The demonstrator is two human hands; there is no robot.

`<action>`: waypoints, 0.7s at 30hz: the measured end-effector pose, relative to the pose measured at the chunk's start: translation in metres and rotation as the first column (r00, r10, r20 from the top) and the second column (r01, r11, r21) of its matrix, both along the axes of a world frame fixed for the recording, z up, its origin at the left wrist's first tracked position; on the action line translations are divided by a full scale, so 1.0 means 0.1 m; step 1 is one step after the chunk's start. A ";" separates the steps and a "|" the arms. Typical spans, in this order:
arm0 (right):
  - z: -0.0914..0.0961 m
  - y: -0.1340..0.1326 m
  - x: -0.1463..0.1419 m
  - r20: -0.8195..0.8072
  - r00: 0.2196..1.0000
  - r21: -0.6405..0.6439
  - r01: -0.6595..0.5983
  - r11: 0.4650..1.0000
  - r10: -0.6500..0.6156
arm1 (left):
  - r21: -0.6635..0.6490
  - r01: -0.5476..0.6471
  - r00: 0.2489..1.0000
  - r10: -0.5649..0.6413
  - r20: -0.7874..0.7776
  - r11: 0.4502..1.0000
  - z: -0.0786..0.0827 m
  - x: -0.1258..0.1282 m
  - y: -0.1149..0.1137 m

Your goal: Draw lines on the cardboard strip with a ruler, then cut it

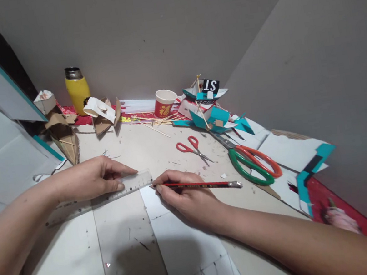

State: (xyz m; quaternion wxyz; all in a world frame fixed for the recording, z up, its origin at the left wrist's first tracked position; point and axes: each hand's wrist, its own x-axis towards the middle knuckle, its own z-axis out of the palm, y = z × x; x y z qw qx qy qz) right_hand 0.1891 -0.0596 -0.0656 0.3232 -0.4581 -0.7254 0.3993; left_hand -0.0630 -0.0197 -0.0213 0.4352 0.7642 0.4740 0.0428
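Observation:
My left hand (95, 178) presses a clear plastic ruler (138, 179) down, thumb and fingers on its upper side. The ruler's right end lies across the top of a white cardboard strip (182, 243) marked with pencil lines. Gripped in my right hand (189, 203) is a red and black pencil (207, 184), its tip close to the ruler's lower right corner. Whether the tip touches the strip I cannot tell. Beyond the right hand lie small red-handled scissors (194, 149) and large scissors (254, 163) with green and orange handles.
A yellow bottle (78, 93) without a cap, brown cardboard pieces (67, 143) and a red paper cup (165, 103) line the wall. Thin wooden sticks (157, 122) and a teal cardboard boat model (211, 115) are nearby. White-and-teal cardboard (296, 153) covers the right side.

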 end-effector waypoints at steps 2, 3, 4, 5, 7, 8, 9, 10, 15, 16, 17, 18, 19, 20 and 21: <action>0.00 0.00 0.00 -0.005 1.000 -0.002 -0.005 1.000 0.005 | 0.000 -0.004 1.000 0.004 -0.015 1.000 0.01 0.00 0.00; 0.01 0.01 0.00 -0.005 1.000 -0.004 -0.004 1.000 0.004 | -0.001 -0.007 1.000 0.007 -0.020 1.000 0.01 0.00 0.00; 0.01 0.01 0.00 -0.001 1.000 -0.009 -0.003 1.000 0.003 | -0.004 -0.009 1.000 0.009 -0.023 1.000 0.02 0.01 0.00; 0.01 0.00 0.00 0.003 1.000 -0.018 0.000 1.000 0.001 | -0.008 -0.011 1.000 0.010 -0.023 1.000 0.02 0.01 0.00; 0.01 0.00 -0.01 0.005 1.000 -0.039 0.005 0.999 -0.005 | -0.009 -0.015 1.000 0.015 -0.015 1.000 0.03 0.01 -0.01; 0.01 0.00 -0.01 0.002 1.000 -0.046 0.006 0.999 -0.006 | -0.007 -0.017 1.000 0.017 -0.007 1.000 0.03 0.01 -0.01; 0.02 0.00 -0.01 -0.003 1.000 -0.048 0.006 0.999 -0.006 | -0.004 -0.019 1.000 0.019 0.003 1.000 0.02 0.01 -0.01; 0.02 0.00 -0.01 -0.008 1.000 -0.044 0.005 0.999 -0.006 | -0.001 -0.020 1.000 0.020 0.013 1.000 0.02 0.00 -0.01; 0.00 -0.01 0.00 0.003 1.000 -0.025 0.000 1.000 0.000 | -0.010 -0.027 1.000 0.027 0.011 1.000 0.02 0.01 -0.02; 0.00 -0.01 0.00 0.001 1.000 -0.028 0.002 1.000 -0.002 | -0.014 -0.026 1.000 0.026 0.003 1.000 0.02 0.01 -0.02; 0.00 -0.01 0.00 -0.004 1.000 -0.032 0.003 0.999 -0.003 | -0.017 -0.024 1.000 0.024 -0.004 1.000 0.03 0.01 -0.02; 0.00 -0.01 -0.01 -0.012 1.000 -0.035 0.004 0.999 -0.004 | -0.017 -0.023 1.000 0.022 -0.009 1.000 0.03 0.01 -0.02; 0.00 0.00 -0.01 -0.019 1.000 -0.034 0.005 0.999 -0.006 | -0.015 -0.021 1.000 0.021 -0.010 1.000 0.03 0.01 -0.02; 0.01 0.00 -0.01 -0.020 1.000 -0.033 0.004 0.999 -0.005 | -0.011 -0.019 1.000 0.019 -0.010 1.000 0.04 0.02 -0.02; 0.01 0.00 -0.01 -0.018 1.000 -0.030 0.006 1.000 -0.006 | -0.007 -0.019 1.000 0.019 -0.008 1.000 0.04 0.01 -0.02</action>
